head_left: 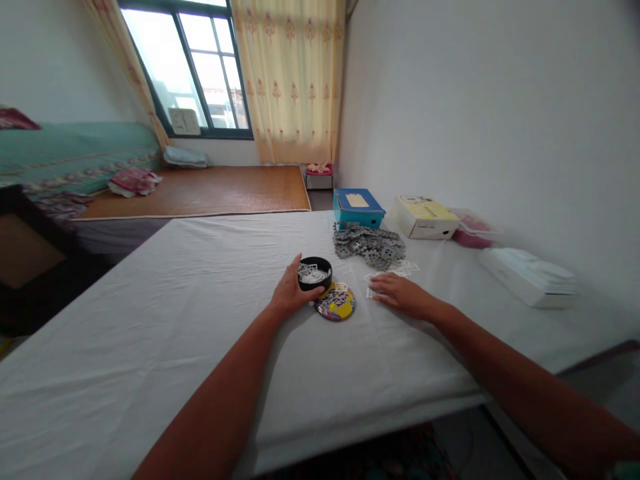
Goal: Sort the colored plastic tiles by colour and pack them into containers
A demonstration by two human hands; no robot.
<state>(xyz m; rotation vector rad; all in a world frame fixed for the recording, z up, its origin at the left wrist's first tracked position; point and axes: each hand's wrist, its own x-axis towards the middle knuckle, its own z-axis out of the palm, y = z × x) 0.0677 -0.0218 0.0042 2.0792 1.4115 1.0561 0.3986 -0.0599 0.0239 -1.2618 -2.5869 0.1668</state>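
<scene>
My left hand (290, 288) is wrapped round the side of a round black tin (316, 285), thumb at the front and fingers at the back. Inside the tin lie several white lattice-like plastic pieces (311, 273). A round lid (336, 307) with a yellow and purple print rests on the table against the tin, and a small white piece (341, 287) sits on its upper edge. To the right, my right hand (395, 293) lies low on the table, fingers stretched over flat white pieces (403, 267). Whatever is under its fingertips is partly hidden.
Behind the hands is a heap of grey plastic pieces (370, 245) before a blue box (358, 208). A yellow-white box (425, 217), a red container (473, 229) and a tissue pack (530, 275) line the wall. White cloth covers the table (200, 333).
</scene>
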